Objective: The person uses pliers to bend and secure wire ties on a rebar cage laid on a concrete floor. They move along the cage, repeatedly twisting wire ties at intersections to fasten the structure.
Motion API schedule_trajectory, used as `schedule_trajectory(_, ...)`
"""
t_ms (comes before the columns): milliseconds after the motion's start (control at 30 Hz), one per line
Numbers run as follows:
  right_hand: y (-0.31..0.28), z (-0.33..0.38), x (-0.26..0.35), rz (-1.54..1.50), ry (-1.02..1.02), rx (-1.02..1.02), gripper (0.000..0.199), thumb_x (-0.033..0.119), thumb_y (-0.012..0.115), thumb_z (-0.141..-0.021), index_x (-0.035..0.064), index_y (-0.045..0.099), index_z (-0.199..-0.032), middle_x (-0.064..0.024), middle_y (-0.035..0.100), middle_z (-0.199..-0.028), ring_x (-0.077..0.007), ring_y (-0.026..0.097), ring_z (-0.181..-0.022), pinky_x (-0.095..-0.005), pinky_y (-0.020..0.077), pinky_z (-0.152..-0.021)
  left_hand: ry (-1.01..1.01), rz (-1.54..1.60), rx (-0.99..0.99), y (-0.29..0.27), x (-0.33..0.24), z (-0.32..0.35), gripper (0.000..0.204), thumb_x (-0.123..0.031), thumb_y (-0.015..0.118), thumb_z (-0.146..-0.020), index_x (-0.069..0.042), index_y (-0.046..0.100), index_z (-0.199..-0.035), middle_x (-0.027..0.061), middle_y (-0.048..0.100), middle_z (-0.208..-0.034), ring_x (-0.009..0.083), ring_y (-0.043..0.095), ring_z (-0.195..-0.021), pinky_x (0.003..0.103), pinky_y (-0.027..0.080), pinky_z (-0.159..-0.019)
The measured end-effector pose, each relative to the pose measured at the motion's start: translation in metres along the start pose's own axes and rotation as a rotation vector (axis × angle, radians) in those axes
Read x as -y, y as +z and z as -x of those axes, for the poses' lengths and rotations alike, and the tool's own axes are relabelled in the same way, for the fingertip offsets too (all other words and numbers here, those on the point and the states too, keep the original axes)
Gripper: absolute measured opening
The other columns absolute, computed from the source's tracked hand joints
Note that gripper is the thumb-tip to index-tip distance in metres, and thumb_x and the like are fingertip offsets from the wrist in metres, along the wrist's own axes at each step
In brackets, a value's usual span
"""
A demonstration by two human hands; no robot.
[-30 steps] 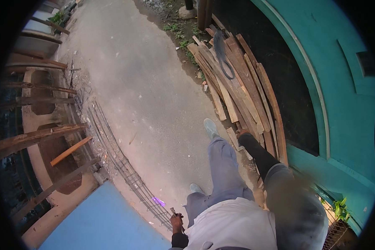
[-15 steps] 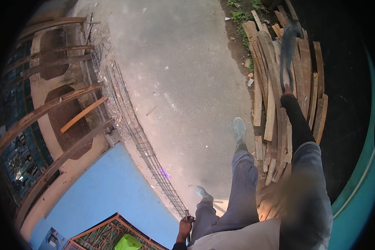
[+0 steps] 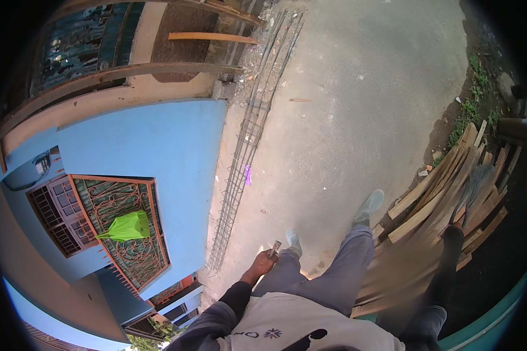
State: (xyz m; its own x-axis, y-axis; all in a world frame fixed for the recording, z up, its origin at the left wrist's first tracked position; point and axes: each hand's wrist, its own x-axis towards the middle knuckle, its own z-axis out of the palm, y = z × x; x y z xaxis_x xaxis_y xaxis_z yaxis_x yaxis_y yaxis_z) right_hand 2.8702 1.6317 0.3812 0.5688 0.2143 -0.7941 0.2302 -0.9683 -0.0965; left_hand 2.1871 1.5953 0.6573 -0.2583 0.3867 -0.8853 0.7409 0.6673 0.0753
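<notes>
My left hand (image 3: 263, 264) is closed around a short hand tool (image 3: 274, 248). Its dull end pokes up past my fingers, but the kind is too small to make out. Off to the right, my right hand (image 3: 455, 226) is partly lost against its dark sleeve. It grips a bundle of thin dark wire (image 3: 478, 178), which hangs over stacked wooden planks (image 3: 430, 196). Left of my legs, a long rebar cage (image 3: 240, 155) lies along the roadside, apart from both hands.
The grey paved road (image 3: 357, 117) runs ahead under my boots. A blue wall (image 3: 175, 131) borders it on the left, with an ornate metal railing (image 3: 149, 228) and a green bag (image 3: 129, 226) hanging there. Weeds and rubble (image 3: 464, 120) line the right edge.
My view has swung left, so the rebar cage and planks sit further right in the picture. My left hand with the tool has come up in front of my thigh. Both hands keep their holds.
</notes>
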Motion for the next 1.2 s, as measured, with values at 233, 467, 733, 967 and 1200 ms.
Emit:
schedule_trajectory(233, -0.069, 0.127, 0.037, -0.281, -0.397, 0.177, 0.032, 0.031, 0.061, -0.092, 0.0012, 0.065, -0.104, -0.0074, 0.065, -0.077, -0.0189, 0.058, -0.06, -0.0344, 0.0471, -0.058, 0.231, 0.272, 0.029, 0.001, -0.079, 0.028, 0.032, -0.031, 0.058, -0.089, 0.0, 0.065, -0.092, 0.0158, 0.064, -0.078, 0.0268, 0.061, -0.075, 0.038, 0.046, -0.073)
schedule_trajectory(467, 0.017, 0.384, 0.14, -0.543, -0.292, 0.692, 0.026, 0.03, 0.063, -0.092, 0.0043, 0.065, -0.095, -0.005, 0.062, -0.07, -0.0144, 0.048, -0.045, -0.0326, 0.0391, -0.043, 0.565, 0.677, 0.151, 0.002, -0.122, 0.054, 0.047, -0.045, 0.06, -0.089, 0.001, 0.066, -0.086, 0.0062, 0.057, -0.067, 0.0173, 0.054, -0.066, 0.035, 0.043, -0.063)
schedule_trajectory(733, 0.2, 0.591, 0.166, -0.338, -0.582, 0.912, 0.022, 0.03, 0.05, -0.098, 0.0122, 0.054, -0.109, -0.0068, 0.063, -0.069, -0.0131, 0.044, -0.037, -0.0268, 0.0368, -0.039, 0.636, 1.0, -0.119, -0.063, -0.017, 0.106, 0.052, -0.049, 0.067, -0.085, 0.003, 0.064, -0.09, 0.0058, 0.057, -0.073, 0.0143, 0.053, -0.072, 0.033, 0.042, -0.063)
schedule_trajectory(967, 0.277, 0.711, 0.172, 0.217, -0.802, 1.041, 0.03, 0.021, 0.065, -0.09, 0.0014, 0.063, -0.113, -0.007, 0.06, -0.061, -0.0125, 0.053, -0.044, -0.026, 0.0421, -0.042, 0.52, 1.373, -0.347, -0.103, 0.146, 0.124, 0.034, -0.033, 0.074, -0.08, -0.001, 0.065, -0.089, 0.0021, 0.056, -0.075, 0.0112, 0.051, -0.068, 0.031, 0.039, -0.058)
schedule_trajectory(1200, 0.352, 0.766, 0.156, 0.465, -0.968, 1.171, 0.023, 0.017, 0.069, -0.087, 0.0014, 0.066, -0.103, -0.0044, 0.064, -0.08, -0.0127, 0.061, -0.066, -0.0261, 0.0479, -0.049, 0.259, 1.691, -0.487, -0.095, 0.224, 0.173, 0.027, -0.026, 0.071, -0.08, -0.003, 0.064, -0.092, -0.0011, 0.056, -0.071, 0.0068, 0.045, -0.057, 0.025, 0.032, -0.049)
